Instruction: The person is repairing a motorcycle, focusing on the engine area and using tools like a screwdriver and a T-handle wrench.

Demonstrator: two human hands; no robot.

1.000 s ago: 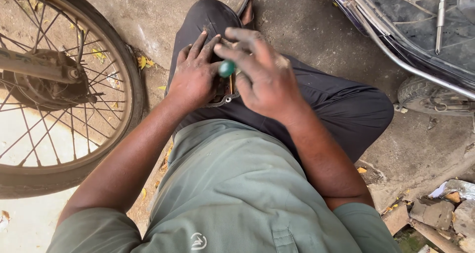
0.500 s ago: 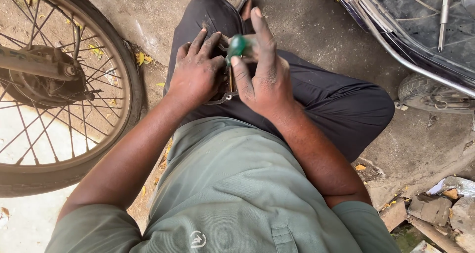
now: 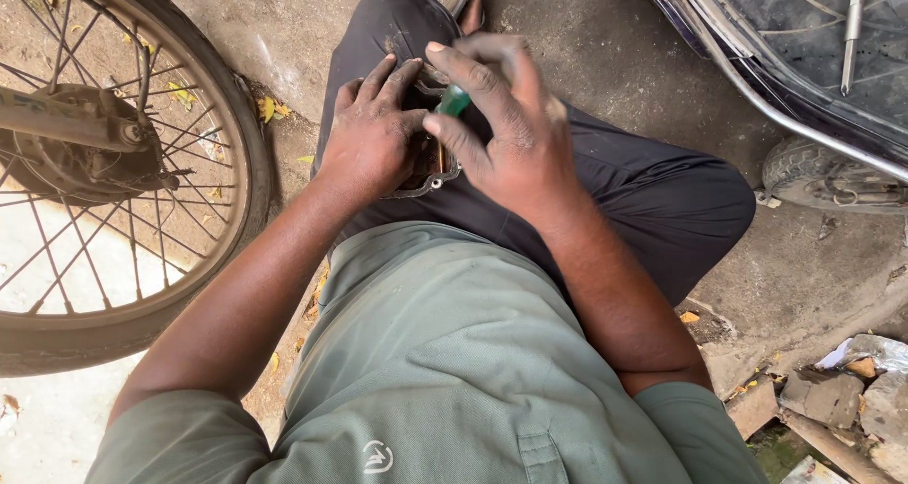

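Observation:
My left hand [image 3: 371, 136] presses a small dark metal part [image 3: 426, 183] down on my thigh, fingers curled over it so most of it is hidden. My right hand [image 3: 501, 129] grips a screwdriver with a green handle [image 3: 453, 101]; its shaft points down into the metal part between my two hands. Both hands are grimy and touch each other over the part. I sit on the ground in dark trousers [image 3: 662, 195] and a grey-green shirt.
A spoked motorcycle wheel [image 3: 113, 162] with its hub stands at the left, close to my left arm. Another motorcycle's frame and small tyre [image 3: 823, 176] are at the upper right. Broken bricks and rubble [image 3: 832, 394] lie at the lower right on concrete ground.
My right hand has turned on the screwdriver handle, its fingers shifting from spread upward to wrapped round the green handle. My left hand stays on the part.

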